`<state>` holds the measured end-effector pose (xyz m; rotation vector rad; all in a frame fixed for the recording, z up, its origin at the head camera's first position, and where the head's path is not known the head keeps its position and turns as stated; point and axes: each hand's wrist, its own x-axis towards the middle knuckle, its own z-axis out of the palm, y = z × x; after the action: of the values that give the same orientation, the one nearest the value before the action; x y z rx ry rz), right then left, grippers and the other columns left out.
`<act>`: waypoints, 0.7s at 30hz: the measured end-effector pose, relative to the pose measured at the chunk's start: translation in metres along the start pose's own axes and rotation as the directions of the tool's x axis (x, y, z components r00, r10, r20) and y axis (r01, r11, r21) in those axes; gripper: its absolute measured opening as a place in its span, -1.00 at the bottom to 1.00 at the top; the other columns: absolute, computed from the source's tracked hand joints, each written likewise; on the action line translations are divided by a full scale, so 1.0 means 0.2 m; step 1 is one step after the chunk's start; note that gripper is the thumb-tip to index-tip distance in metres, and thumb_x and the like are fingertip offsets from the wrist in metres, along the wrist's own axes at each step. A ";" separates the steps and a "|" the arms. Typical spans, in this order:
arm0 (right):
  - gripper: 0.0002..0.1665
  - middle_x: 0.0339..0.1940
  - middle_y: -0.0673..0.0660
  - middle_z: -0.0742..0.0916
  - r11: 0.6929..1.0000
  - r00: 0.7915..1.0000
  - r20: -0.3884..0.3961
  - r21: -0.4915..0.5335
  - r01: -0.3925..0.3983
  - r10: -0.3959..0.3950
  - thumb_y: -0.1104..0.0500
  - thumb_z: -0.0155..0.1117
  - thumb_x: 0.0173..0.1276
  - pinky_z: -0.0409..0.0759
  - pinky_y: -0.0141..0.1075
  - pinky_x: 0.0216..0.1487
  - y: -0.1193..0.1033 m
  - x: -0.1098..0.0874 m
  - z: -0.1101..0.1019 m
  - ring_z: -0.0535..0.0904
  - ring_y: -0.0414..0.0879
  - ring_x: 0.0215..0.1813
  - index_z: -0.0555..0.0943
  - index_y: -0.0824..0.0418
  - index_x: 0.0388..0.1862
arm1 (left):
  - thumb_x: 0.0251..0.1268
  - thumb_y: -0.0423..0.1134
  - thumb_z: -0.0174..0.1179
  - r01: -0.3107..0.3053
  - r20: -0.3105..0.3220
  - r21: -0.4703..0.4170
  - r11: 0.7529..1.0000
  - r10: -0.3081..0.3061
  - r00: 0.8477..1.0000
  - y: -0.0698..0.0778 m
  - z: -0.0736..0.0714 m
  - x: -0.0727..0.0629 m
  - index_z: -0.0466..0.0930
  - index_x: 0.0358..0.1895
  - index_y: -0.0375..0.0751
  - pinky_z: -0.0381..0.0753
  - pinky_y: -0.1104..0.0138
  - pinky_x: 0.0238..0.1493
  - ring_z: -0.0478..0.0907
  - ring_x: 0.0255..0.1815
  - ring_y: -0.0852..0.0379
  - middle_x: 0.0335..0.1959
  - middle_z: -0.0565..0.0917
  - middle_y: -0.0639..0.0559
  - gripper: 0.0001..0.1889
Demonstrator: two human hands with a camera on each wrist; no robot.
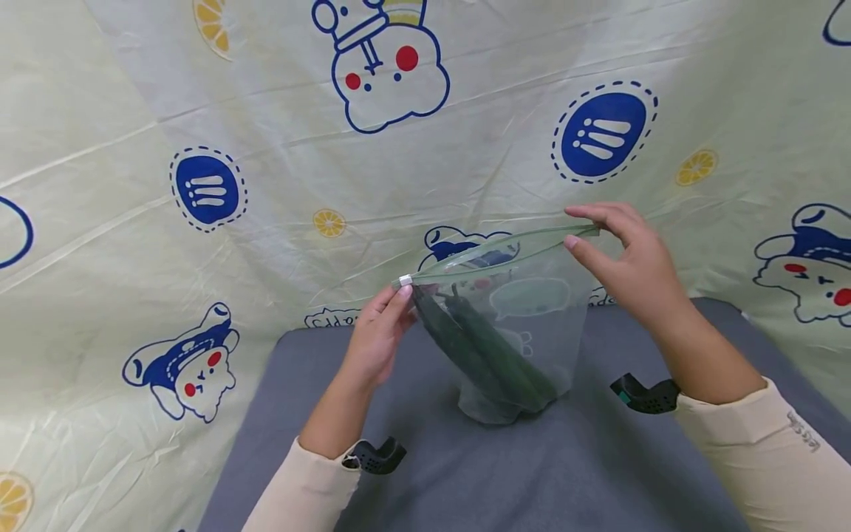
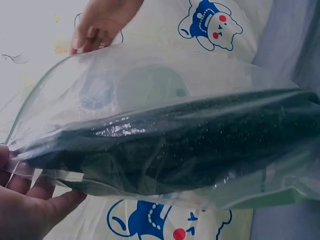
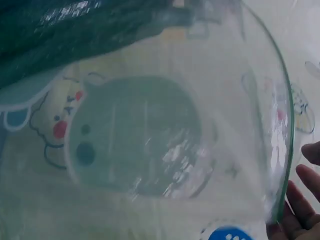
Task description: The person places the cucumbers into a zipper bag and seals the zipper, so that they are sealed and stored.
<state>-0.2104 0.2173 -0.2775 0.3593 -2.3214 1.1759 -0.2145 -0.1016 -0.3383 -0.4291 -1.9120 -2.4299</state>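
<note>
A clear slider bag (image 1: 565, 347) with a green rim and a pale printed shape stands on the grey surface, its mouth parted. Inside, long dark green cucumbers (image 1: 492, 355) lean toward the left corner, and they fill much of the left wrist view. My left hand (image 1: 379, 336) pinches that top corner just below the white slider (image 1: 406, 280), thumb in front. At the opposite top corner is my right hand (image 1: 631, 255), with its thumb and forefinger spread apart around the green rim. In the right wrist view its fingers (image 3: 300, 205) touch the rim's end.
Grey cloth (image 1: 412, 414) covers the table under the bag. Behind and to the sides hangs a pale sheet (image 1: 266, 96) printed with cartoon figures and orange slices. A black wrist mount (image 1: 379, 456) sits on the left cuff, and another mount (image 1: 645, 395) on the right.
</note>
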 end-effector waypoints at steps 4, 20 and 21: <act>-0.62 0.27 0.05 0.64 0.991 0.990 -0.062 -0.041 0.126 -0.128 0.10 0.35 0.42 0.39 -0.41 0.34 -0.11 -0.02 0.04 0.44 -0.12 0.37 0.68 0.00 0.20 | 0.59 -0.26 -0.02 -0.006 -0.013 -0.008 1.000 0.006 1.000 0.01 0.04 0.02 0.65 0.03 -0.24 0.47 0.05 0.41 0.57 0.14 0.16 -0.03 0.68 0.13 -0.75; -0.56 0.22 0.03 0.70 0.975 0.948 0.232 0.029 0.219 -0.220 0.11 0.42 0.35 0.55 0.07 0.39 -0.33 0.03 0.30 0.55 -0.04 0.34 0.67 0.01 0.21 | 0.57 -0.28 0.03 -0.041 -0.023 0.031 0.999 0.041 0.999 0.05 0.17 0.05 0.59 0.14 -0.43 0.57 0.09 0.35 0.57 0.07 0.21 -0.06 0.66 0.11 -0.69; -0.56 0.21 0.03 0.70 0.977 0.947 0.242 0.027 0.210 -0.211 0.10 0.43 0.35 0.54 0.06 0.39 -0.33 0.03 0.31 0.55 -0.05 0.33 0.67 0.02 0.21 | 0.57 -0.28 0.03 -0.038 -0.021 0.035 0.999 0.038 0.999 0.05 0.17 0.06 0.58 0.16 -0.44 0.58 0.09 0.35 0.58 0.07 0.21 -0.04 0.65 0.10 -0.68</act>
<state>-0.2063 0.1278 -0.2599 0.7719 -2.4140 1.0786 -0.2166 -0.0698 -0.3191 -0.4315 -1.9154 -2.3649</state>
